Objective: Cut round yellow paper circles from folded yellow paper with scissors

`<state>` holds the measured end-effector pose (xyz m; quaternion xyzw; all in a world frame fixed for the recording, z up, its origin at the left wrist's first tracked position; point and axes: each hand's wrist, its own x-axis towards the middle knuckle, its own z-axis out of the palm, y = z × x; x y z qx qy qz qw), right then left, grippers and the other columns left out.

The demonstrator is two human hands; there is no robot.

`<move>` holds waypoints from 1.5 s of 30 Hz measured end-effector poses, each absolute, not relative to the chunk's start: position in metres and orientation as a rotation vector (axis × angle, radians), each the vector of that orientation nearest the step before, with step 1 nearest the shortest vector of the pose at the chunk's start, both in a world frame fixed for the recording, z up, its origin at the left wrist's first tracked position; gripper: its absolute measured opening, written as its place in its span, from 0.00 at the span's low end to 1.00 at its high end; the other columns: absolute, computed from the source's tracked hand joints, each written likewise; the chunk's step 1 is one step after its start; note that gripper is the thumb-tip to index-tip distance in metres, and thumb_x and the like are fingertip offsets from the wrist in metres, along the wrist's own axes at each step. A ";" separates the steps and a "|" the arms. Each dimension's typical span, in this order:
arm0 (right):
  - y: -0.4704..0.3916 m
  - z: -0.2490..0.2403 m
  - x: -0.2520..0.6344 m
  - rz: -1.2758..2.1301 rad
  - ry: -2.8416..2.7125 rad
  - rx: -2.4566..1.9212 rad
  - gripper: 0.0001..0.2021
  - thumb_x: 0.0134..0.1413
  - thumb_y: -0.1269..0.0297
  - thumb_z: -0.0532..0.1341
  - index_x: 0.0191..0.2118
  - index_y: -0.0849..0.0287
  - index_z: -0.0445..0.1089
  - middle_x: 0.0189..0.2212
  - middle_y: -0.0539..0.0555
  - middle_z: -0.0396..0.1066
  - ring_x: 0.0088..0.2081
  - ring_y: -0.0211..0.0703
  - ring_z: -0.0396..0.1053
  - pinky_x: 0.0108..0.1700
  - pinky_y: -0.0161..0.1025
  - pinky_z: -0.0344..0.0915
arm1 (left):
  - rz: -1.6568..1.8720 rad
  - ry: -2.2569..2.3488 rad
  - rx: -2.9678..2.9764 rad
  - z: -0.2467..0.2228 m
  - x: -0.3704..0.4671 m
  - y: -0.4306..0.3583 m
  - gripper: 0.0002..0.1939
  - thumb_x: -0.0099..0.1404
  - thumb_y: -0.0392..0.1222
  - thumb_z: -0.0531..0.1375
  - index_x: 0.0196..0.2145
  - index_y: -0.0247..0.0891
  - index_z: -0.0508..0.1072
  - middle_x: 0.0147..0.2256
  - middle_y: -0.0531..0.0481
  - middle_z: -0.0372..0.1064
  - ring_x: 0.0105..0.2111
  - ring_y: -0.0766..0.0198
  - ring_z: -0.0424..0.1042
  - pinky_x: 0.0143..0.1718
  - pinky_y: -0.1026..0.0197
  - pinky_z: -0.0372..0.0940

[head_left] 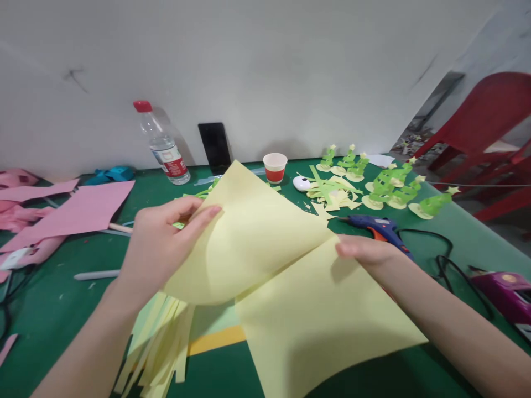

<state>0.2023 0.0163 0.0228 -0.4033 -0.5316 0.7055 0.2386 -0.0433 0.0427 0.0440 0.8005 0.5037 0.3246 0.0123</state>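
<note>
A large pale yellow paper sheet (265,237) is held up in front of me, one part folded or curled over the other. My left hand (170,237) pinches its left side between thumb and fingers. At the right, my right hand (360,249) grips the sheet near the fold, thumb on top and the other fingers hidden behind it. Under the paper at the lower left lies a bundle of pale yellow strips (164,348), beside an orange strip (216,339).
A bottle (166,149), phone (214,146) and paper cup (275,167) stand by the wall. Small green paper trees (381,185), paper scraps (332,190) and a blue glue gun (375,224) are right. Pink paper (83,207) lies left; a magenta tool (504,293) is far right.
</note>
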 end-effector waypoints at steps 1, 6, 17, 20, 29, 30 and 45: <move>0.015 0.024 0.203 1.987 -1.424 -1.108 0.13 0.31 0.58 0.65 0.28 0.59 0.72 0.27 0.52 0.76 0.34 0.48 0.74 0.37 0.41 0.69 | 1.093 1.568 2.586 0.043 -0.044 0.044 0.10 0.61 0.44 0.55 0.24 0.40 0.66 0.20 0.57 0.63 0.20 0.68 0.61 0.20 0.65 0.55; 0.014 0.029 0.203 2.146 -1.118 -1.145 0.06 0.43 0.71 0.60 0.29 0.57 0.73 0.27 0.47 0.76 0.30 0.35 0.74 0.34 0.29 0.68 | 1.546 1.418 2.818 0.031 -0.034 0.040 0.12 0.60 0.33 0.56 0.43 0.40 0.64 0.39 0.45 0.65 0.44 0.55 0.64 0.46 0.53 0.60; -0.004 0.036 0.195 2.228 -0.883 -0.865 0.11 0.49 0.70 0.60 0.40 0.58 0.72 0.32 0.50 0.76 0.34 0.37 0.74 0.38 0.30 0.68 | 1.083 0.871 3.193 0.022 0.001 -0.003 0.14 0.65 0.38 0.51 0.46 0.26 0.65 0.44 0.38 0.71 0.46 0.52 0.66 0.52 0.46 0.55; -0.011 0.041 0.195 2.231 -0.886 -0.884 0.16 0.44 0.72 0.62 0.43 0.58 0.71 0.33 0.50 0.76 0.31 0.35 0.74 0.34 0.28 0.68 | 1.064 0.851 3.286 0.021 -0.001 0.003 0.23 0.67 0.49 0.47 0.46 0.23 0.65 0.43 0.36 0.71 0.46 0.51 0.68 0.50 0.45 0.57; -0.027 0.056 0.194 1.870 -1.639 -1.004 0.11 0.50 0.69 0.58 0.40 0.51 0.71 0.34 0.46 0.72 0.38 0.38 0.69 0.38 0.30 0.65 | 1.060 0.788 3.148 0.034 -0.007 -0.002 0.15 0.64 0.43 0.55 0.43 0.27 0.66 0.38 0.42 0.74 0.39 0.60 0.72 0.46 0.58 0.66; -0.028 0.056 0.194 1.730 -1.733 -1.024 0.07 0.50 0.68 0.58 0.35 0.52 0.72 0.30 0.47 0.71 0.34 0.37 0.68 0.34 0.29 0.65 | 1.045 0.788 3.088 0.035 -0.009 -0.004 0.12 0.65 0.40 0.54 0.42 0.29 0.66 0.38 0.43 0.74 0.39 0.62 0.72 0.47 0.59 0.65; -0.038 0.060 0.189 0.842 -1.947 -1.037 0.03 0.50 0.70 0.59 0.29 0.55 0.66 0.24 0.45 0.69 0.27 0.32 0.65 0.30 0.28 0.63 | 0.488 0.815 2.295 0.051 -0.015 -0.025 0.11 0.65 0.41 0.49 0.30 0.43 0.70 0.20 0.58 0.68 0.17 0.72 0.65 0.17 0.72 0.57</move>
